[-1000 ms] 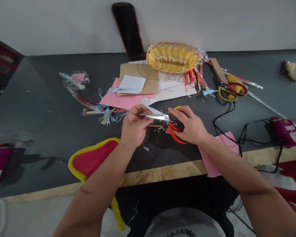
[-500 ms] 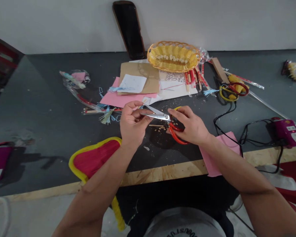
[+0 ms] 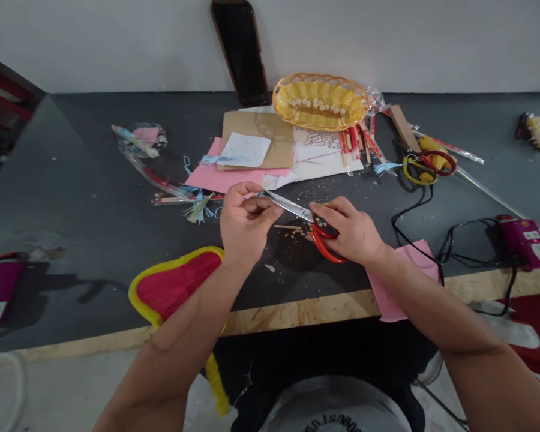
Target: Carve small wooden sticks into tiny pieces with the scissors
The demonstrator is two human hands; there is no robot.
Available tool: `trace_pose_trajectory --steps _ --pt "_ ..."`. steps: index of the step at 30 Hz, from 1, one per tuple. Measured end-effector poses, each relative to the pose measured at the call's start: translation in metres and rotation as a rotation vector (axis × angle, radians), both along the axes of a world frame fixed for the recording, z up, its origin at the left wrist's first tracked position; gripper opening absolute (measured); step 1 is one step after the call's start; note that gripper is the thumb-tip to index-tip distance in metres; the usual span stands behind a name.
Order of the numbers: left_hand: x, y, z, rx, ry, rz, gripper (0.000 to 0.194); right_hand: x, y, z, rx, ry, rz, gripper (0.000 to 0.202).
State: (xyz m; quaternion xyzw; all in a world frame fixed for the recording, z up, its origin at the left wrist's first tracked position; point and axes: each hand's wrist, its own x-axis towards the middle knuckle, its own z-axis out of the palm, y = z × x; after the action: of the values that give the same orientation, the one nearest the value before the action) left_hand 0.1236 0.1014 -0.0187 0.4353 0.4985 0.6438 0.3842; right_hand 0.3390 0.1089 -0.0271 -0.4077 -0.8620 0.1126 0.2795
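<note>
My right hand (image 3: 353, 233) is wrapped round the handles of red-handled scissors (image 3: 292, 206), their blades pointing left. The blades lie together, with the tips at the fingers of my left hand (image 3: 243, 231). Thumb and fingers of that hand are pinched, and whatever is between them is too small or hidden to name. Below the blades, a thin wooden stick (image 3: 288, 227) and several tiny pale cut bits (image 3: 297, 233) lie on the dark table. A red pad with yellow fuzzy edging (image 3: 175, 279) rests beside my left forearm.
Behind my hands are pink paper (image 3: 204, 175), brown card (image 3: 256, 123) and a yellow basket (image 3: 320, 123) holding small white pieces. A phone (image 3: 240, 54) leans on the wall. At right lie a second pair of scissors (image 3: 441, 165), a black cable (image 3: 402, 213) and a purple box (image 3: 527, 240).
The scissor blades have closed from a parted position. Both hands stay in nearly the same place, and the whole view has shifted slightly.
</note>
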Motion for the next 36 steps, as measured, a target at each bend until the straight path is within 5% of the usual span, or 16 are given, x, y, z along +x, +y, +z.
trace_pose_trajectory --steps 6,12,17,23,36 --pt "0.0 -0.001 -0.005 -0.034 0.043 -0.069 0.047 0.007 0.015 0.0 -0.015 0.223 -0.119 0.049" --pt "0.0 0.001 -0.015 0.003 0.763 -0.244 0.008 0.023 0.035 0.002 -0.012 0.366 -0.293 0.053" --pt "0.001 0.006 -0.017 0.02 0.965 -0.354 0.017 0.022 0.037 -0.003 -0.035 0.369 -0.267 0.053" --pt "0.001 0.007 -0.015 -0.001 1.0 -0.323 0.026 0.02 0.038 -0.007 -0.065 0.345 -0.252 0.05" --pt "0.028 0.028 -0.006 -0.085 1.397 -0.383 0.032 0.019 0.039 -0.011 -0.126 0.329 -0.215 0.052"
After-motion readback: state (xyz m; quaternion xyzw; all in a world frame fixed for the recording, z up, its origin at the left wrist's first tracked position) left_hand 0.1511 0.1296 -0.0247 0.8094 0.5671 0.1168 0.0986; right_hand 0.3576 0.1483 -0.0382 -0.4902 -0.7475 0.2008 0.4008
